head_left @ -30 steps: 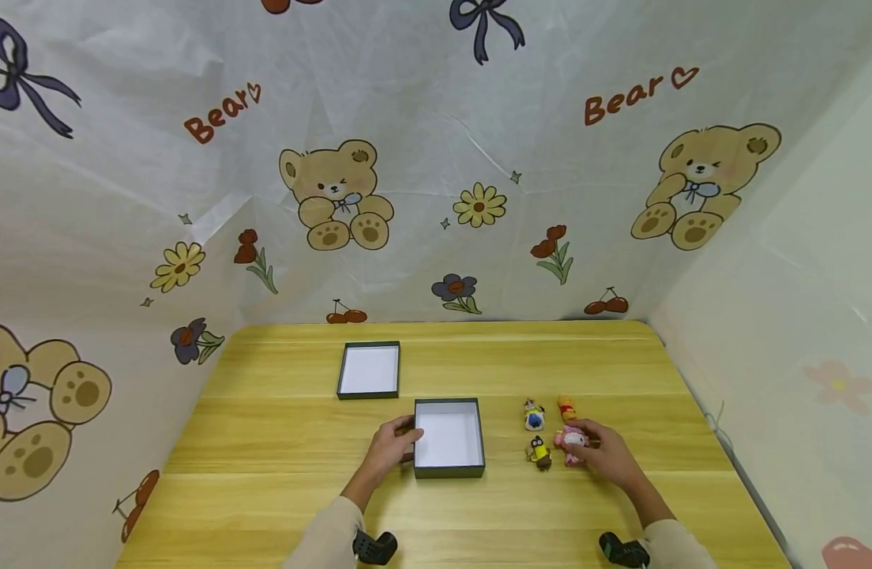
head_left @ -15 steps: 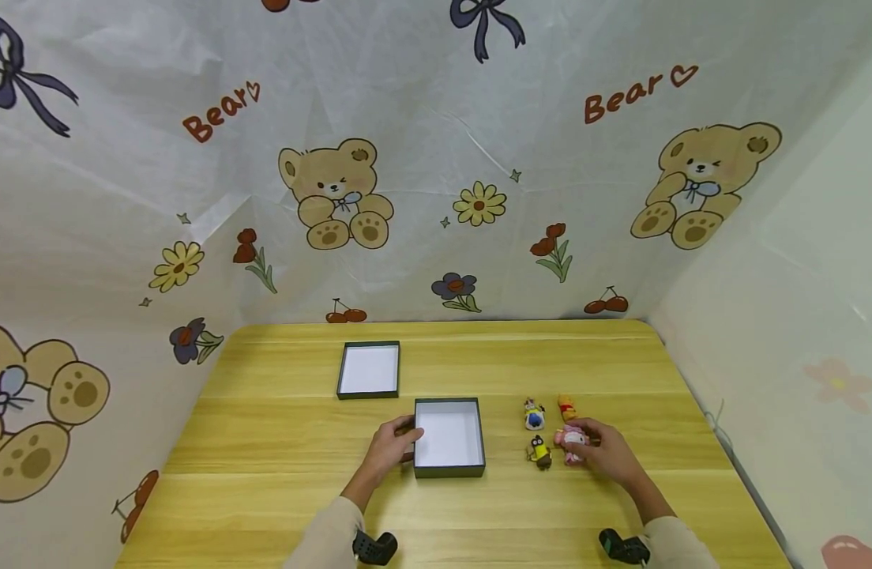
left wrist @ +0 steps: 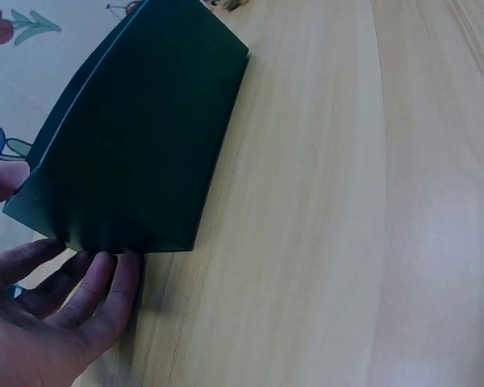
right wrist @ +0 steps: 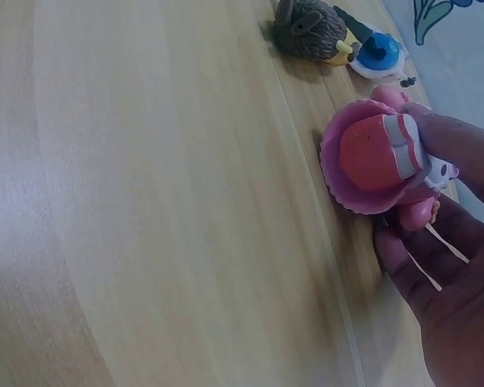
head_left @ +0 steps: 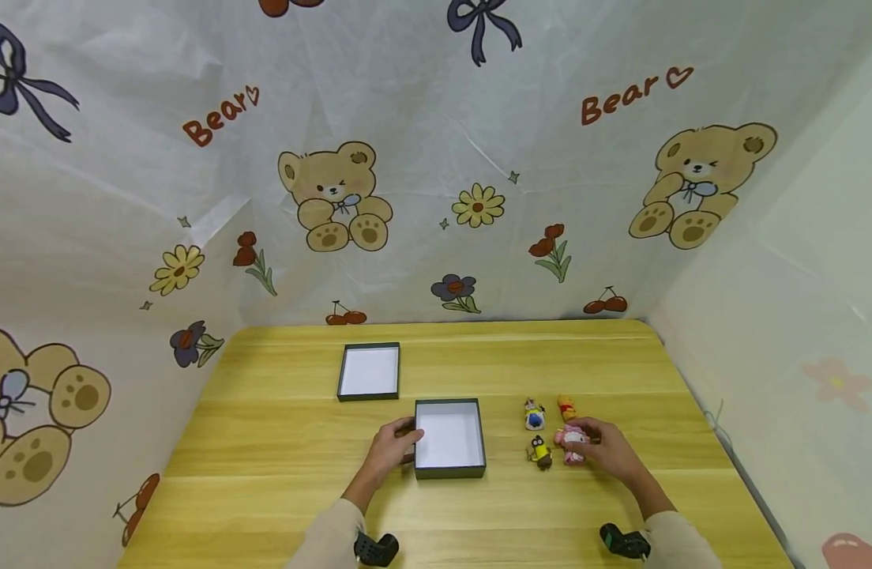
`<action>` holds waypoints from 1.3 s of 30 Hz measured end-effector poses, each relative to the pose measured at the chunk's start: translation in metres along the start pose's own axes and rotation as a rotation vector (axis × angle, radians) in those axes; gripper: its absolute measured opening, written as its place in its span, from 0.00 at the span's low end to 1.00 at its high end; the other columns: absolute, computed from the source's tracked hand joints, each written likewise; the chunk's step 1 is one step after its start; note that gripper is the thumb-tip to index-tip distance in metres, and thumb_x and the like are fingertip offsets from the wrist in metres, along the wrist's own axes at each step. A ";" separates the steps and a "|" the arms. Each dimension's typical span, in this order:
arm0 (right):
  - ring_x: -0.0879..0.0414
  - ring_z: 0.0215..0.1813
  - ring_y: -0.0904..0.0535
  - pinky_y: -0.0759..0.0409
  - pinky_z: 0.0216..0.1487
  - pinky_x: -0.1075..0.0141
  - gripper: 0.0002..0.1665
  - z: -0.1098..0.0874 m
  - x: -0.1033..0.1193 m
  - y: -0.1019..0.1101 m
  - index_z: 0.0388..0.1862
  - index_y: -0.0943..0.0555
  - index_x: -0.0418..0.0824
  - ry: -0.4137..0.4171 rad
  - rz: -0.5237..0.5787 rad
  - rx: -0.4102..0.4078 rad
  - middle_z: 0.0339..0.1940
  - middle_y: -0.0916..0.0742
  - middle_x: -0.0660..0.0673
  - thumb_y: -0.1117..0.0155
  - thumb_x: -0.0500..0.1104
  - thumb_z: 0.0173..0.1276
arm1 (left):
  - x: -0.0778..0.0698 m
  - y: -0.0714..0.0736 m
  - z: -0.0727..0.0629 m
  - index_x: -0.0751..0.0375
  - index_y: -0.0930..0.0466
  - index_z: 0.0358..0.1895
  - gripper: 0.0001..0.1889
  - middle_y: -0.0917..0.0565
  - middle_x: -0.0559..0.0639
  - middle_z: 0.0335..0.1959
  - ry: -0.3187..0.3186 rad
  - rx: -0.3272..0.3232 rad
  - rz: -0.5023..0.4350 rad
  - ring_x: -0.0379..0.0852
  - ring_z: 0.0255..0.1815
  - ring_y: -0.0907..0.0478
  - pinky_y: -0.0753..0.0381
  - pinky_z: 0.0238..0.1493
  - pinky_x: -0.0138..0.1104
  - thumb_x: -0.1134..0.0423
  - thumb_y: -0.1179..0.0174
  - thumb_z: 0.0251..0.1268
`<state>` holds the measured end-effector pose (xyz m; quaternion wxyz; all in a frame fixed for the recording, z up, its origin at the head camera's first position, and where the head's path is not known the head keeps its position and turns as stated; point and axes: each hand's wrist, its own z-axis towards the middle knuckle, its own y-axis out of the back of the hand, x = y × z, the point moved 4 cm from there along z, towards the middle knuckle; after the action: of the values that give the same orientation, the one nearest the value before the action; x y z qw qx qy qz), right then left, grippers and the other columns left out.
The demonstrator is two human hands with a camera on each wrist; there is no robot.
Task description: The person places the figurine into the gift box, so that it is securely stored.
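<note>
My left hand (head_left: pixel 388 452) grips the left side of a dark green box (head_left: pixel 450 472) with a white inside, open at the top. In the left wrist view the thumb is at the rim and the fingertips touch the outer wall of the box (left wrist: pixel 137 137). A pink figurine (head_left: pixel 568 437) with a frilled skirt is pinched between the thumb and fingers of my right hand (head_left: pixel 610 454). In the right wrist view that figurine (right wrist: pixel 371 157) tilts, its underside towards the camera. Close by are a yellow-and-brown figurine (head_left: pixel 540 453) with goggles, a white-and-blue figurine (head_left: pixel 534 415) and a yellow bear figurine (head_left: pixel 566 407) in red.
Behind the box, to its left, lies a shallow dark lid (head_left: pixel 368 371) with its white inside up. The wooden table (head_left: pixel 265 442) meets a bear-printed cloth (head_left: pixel 415 261) at the back, and a pale wall (head_left: pixel 784 316) stands on the right.
</note>
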<state>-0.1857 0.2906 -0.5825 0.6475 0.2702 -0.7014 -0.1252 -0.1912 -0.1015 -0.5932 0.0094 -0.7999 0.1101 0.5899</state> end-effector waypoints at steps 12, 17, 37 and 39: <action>0.50 0.46 0.22 0.21 0.40 0.64 0.26 0.000 0.008 0.004 0.56 0.23 0.31 -0.005 -0.096 -0.037 0.46 0.16 0.40 0.32 0.45 0.65 | 0.001 0.000 0.001 0.78 0.36 0.66 0.29 0.30 0.72 0.63 -0.004 0.002 -0.012 0.62 0.59 0.26 0.16 0.45 0.41 0.61 0.43 0.69; 0.51 0.44 0.23 0.21 0.40 0.64 0.26 0.002 0.017 0.008 0.56 0.23 0.31 0.000 -0.105 -0.048 0.46 0.17 0.41 0.32 0.46 0.65 | -0.001 0.000 -0.001 0.78 0.36 0.66 0.29 0.30 0.72 0.63 -0.004 -0.003 -0.011 0.63 0.58 0.26 0.15 0.44 0.43 0.62 0.43 0.69; 0.49 0.45 0.21 0.20 0.41 0.63 0.24 0.018 0.061 -0.002 0.54 0.21 0.34 0.081 -0.079 -0.046 0.47 0.17 0.41 0.31 0.47 0.64 | 0.002 -0.001 -0.001 0.77 0.35 0.66 0.28 0.29 0.71 0.63 0.005 -0.010 -0.003 0.61 0.57 0.25 0.15 0.44 0.42 0.62 0.43 0.69; 0.50 0.44 0.21 0.20 0.40 0.63 0.23 0.021 0.066 -0.003 0.53 0.21 0.35 0.094 -0.080 -0.040 0.46 0.16 0.41 0.31 0.47 0.64 | 0.002 -0.001 -0.002 0.77 0.35 0.66 0.28 0.29 0.71 0.63 0.004 -0.014 0.002 0.61 0.57 0.25 0.15 0.44 0.42 0.62 0.43 0.69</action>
<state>-0.2068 0.2486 -0.5315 0.6794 0.2907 -0.6563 -0.1521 -0.1892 -0.1013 -0.5943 0.0032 -0.8010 0.1069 0.5890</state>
